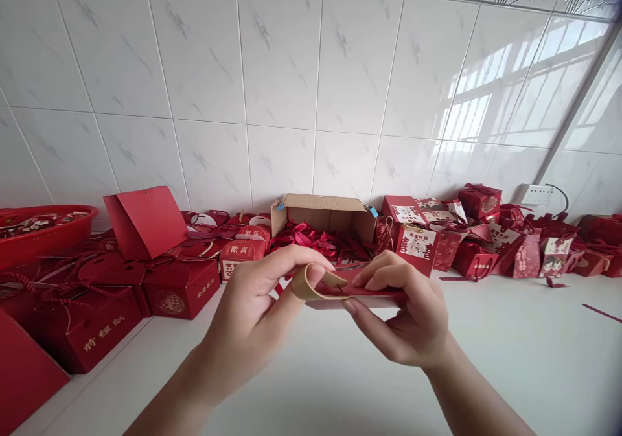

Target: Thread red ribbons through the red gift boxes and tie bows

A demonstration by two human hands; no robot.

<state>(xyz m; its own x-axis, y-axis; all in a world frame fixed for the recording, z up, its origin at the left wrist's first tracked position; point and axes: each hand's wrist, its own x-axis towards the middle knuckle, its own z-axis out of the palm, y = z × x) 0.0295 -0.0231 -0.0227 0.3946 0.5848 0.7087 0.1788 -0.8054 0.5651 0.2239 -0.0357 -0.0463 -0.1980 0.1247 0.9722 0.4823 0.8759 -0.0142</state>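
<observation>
Above the white tabletop, both hands hold a small red gift box (374, 298) whose shape is mostly hidden by my fingers. A tan band (304, 284) curls in a loop at its left end. Fingers of my left hand (265, 300) close around this loop, with the thumb pressed against it. My right hand (403, 306) grips the red body, thumb below and bent fingers on top. A small dark slit or cord shows near where the band meets the red part. Behind my hands stands an open cardboard box (321, 201) filled with dark red ribbons (311, 238).
Red gift boxes (182, 287) crowd the left side, with a red basin (90, 219) behind them. More boxes and bags (420, 245) line the wall on the right, near a power socket (536, 194). Loose ribbon pieces (602, 313) lie on the white tabletop (515, 352).
</observation>
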